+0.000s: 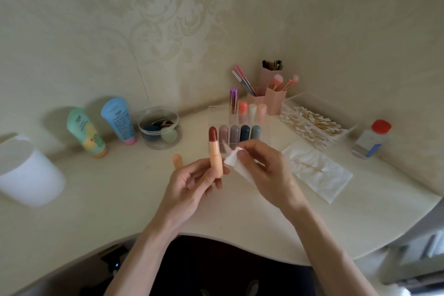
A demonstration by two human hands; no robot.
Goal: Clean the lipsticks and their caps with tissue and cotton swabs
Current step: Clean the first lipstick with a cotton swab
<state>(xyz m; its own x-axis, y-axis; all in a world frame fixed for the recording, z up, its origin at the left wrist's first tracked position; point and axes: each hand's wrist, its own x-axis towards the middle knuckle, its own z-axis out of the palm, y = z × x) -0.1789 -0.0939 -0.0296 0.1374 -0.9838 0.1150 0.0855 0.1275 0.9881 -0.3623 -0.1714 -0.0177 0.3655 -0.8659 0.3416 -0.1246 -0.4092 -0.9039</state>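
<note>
The left hand (192, 182) grips an uncapped peach-cased, brick-red lipstick (214, 151) upright, just before the clear acrylic lipstick organizer (237, 125). The right hand (262, 166) pinches a folded white tissue (234, 160) beside it.

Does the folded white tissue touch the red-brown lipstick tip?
Apart. The head view shows a gap: the folded white tissue sits beside the peach tube, below the red-brown lipstick tip.

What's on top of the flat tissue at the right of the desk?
One cotton swab lies across the middle of the tissue. Nothing else shows on it. Whatever is under the tissue is covered.
</note>
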